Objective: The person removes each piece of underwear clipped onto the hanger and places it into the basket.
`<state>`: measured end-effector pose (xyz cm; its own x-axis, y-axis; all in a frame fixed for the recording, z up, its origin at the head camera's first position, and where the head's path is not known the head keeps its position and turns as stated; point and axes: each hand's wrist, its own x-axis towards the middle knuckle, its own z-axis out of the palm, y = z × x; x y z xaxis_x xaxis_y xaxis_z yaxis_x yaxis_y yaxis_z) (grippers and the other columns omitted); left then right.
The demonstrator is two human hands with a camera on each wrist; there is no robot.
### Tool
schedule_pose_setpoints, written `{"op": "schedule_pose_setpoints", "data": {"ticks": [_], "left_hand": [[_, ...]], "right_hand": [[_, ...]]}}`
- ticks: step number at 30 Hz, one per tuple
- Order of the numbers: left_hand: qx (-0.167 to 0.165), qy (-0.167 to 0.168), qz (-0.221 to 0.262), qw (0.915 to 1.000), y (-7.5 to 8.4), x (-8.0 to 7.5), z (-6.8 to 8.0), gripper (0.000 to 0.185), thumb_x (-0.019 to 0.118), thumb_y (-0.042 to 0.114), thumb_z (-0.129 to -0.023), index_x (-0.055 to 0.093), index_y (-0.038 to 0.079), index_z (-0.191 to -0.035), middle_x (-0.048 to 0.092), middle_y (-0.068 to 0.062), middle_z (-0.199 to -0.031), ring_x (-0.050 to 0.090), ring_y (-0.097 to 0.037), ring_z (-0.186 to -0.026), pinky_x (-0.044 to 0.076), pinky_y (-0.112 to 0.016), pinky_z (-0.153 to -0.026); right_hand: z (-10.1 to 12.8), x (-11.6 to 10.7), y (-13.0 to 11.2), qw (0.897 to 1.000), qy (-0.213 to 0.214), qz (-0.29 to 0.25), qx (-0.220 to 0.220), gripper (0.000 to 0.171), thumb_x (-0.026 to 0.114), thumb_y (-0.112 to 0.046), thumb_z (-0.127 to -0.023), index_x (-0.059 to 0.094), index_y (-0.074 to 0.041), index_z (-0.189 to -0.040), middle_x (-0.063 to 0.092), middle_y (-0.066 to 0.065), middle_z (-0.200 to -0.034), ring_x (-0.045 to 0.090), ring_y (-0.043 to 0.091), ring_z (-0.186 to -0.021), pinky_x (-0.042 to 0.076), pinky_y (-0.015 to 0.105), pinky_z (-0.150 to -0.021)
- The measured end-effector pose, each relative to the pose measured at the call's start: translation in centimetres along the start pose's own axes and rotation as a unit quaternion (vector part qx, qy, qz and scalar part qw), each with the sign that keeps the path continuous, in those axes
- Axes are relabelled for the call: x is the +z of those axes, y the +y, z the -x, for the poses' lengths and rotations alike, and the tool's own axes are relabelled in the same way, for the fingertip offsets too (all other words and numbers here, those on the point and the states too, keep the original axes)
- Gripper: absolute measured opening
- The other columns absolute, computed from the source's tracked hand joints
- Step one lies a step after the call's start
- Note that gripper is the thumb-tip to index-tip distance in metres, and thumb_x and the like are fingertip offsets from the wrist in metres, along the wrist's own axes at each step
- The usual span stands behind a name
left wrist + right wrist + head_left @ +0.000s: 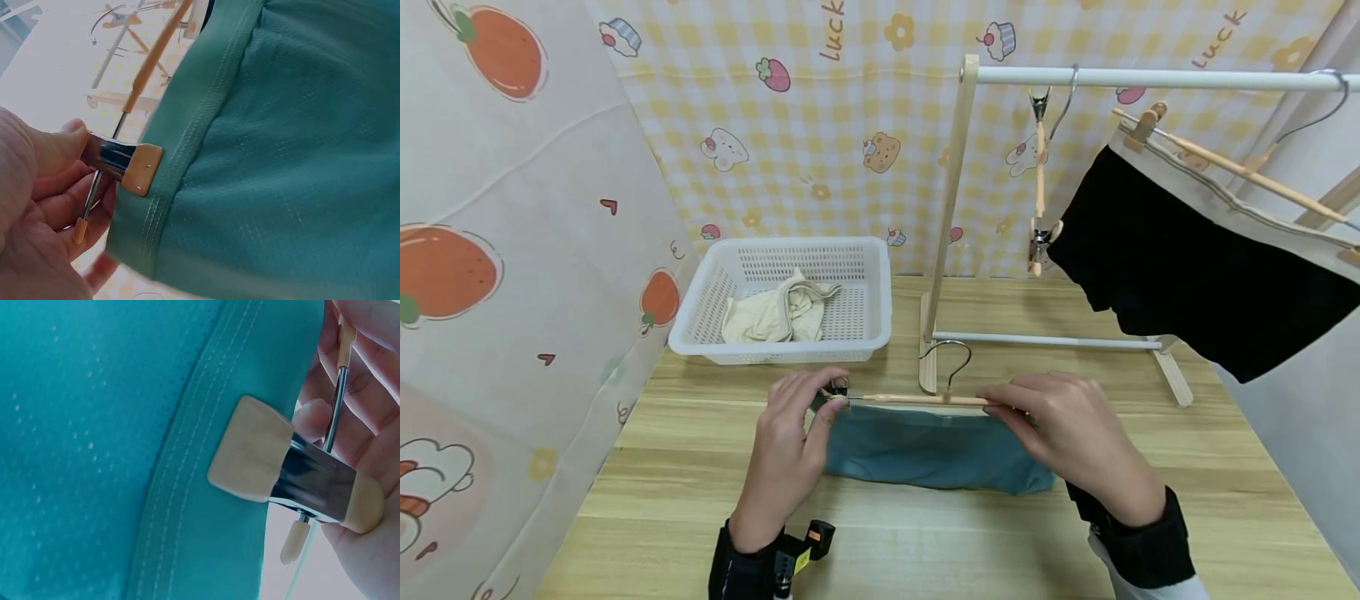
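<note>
low in the middle of the head view, the left hand [790,450] pinches the clip [128,164] at one end of a wooden hanger [917,400], and the right hand [1067,433] grips the clip [294,475] at the other end. both clips bite the waistband of a teal garment [925,454] lying flat on the table [925,542], just below a white basket [790,300] and a drying rack [947,208].

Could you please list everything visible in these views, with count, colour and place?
Clip hanger: one, wood and metal, on the table, clipped to the teal garment.
Teal garment: one, between the hands.
Basket: one, white, back left, holding a cream cloth.
Drying rack: one, wood with white rails, back right.
Black garment: one, hung on the rack.
Empty clip hanger: one, on the rail.
Table: one, light wood.
Left hand: pinches the left clip.
Right hand: holds the right clip.
</note>
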<state>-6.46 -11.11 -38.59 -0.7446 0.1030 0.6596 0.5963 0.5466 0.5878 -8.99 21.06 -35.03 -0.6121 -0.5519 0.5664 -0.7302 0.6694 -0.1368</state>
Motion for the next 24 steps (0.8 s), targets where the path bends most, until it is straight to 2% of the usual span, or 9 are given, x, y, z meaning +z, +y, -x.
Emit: {"op": "schedule_pose_setpoints", "data": {"ticks": [4, 7, 14, 20, 24], "left_hand": [[0.001, 0.006, 0.013, 0.9999, -0.36, 0.24, 0.06, 0.029, 0.074, 0.001, -0.097, 0.074, 0.007, -0.125, 0.078, -0.006, -0.109, 0.071, -0.023, -0.105, 0.04, -0.049, -0.112], [0.006, 0.017, 0.023, 0.9996, -0.63, 0.43, 0.08, 0.026, 0.075, 0.002, -0.096, 0.076, 0.008, -0.121, 0.079, -0.004, -0.105, 0.071, -0.022, -0.101, 0.04, -0.041, -0.112], [0.02, 0.042, 0.038, 0.9982, -0.85, 0.75, 0.0, 0.028, 0.08, -0.006, -0.087, 0.078, 0.004, -0.113, 0.082, -0.004, -0.104, 0.075, -0.024, -0.099, 0.043, -0.031, -0.109], [0.026, 0.034, 0.032, 0.9986, -1.0, 0.86, 0.08, 0.026, 0.08, -0.001, -0.089, 0.078, 0.004, -0.114, 0.082, -0.005, -0.103, 0.075, -0.025, -0.098, 0.044, -0.03, -0.103], [0.007, 0.019, 0.026, 0.9995, -1.04, 0.92, 0.34, 0.032, 0.08, -0.001, -0.09, 0.077, 0.004, -0.121, 0.081, -0.005, -0.103, 0.075, -0.023, -0.1, 0.044, -0.033, -0.109]], "right_hand": [[0.07, 0.2, 0.2, 1.0, 0.0, 0.001, -0.002, 0.027, 0.092, -0.008, -0.082, 0.086, -0.02, -0.105, 0.079, -0.008, -0.085, 0.066, 0.005, -0.064, 0.048, 0.024, -0.054], [0.12, 0.35, 0.32, 1.0, 0.002, 0.004, -0.005, 0.026, 0.092, -0.009, -0.081, 0.086, -0.02, -0.104, 0.079, -0.007, -0.085, 0.068, 0.006, -0.065, 0.05, 0.026, -0.054], [0.23, 0.42, 0.39, 1.0, -0.006, 0.012, 0.003, 0.028, 0.093, -0.009, -0.081, 0.086, -0.02, -0.105, 0.081, -0.007, -0.088, 0.069, 0.008, -0.067, 0.053, 0.028, -0.057], [0.4, 0.4, 0.47, 1.0, -0.007, 0.017, 0.007, 0.027, 0.093, -0.009, -0.081, 0.086, -0.019, -0.105, 0.082, -0.006, -0.089, 0.071, 0.01, -0.069, 0.055, 0.031, -0.059], [0.55, 0.42, 0.55, 1.0, -0.005, 0.017, 0.01, 0.026, 0.092, -0.009, -0.081, 0.086, -0.018, -0.104, 0.082, -0.005, -0.09, 0.074, 0.012, -0.072, 0.057, 0.034, -0.06]]}}
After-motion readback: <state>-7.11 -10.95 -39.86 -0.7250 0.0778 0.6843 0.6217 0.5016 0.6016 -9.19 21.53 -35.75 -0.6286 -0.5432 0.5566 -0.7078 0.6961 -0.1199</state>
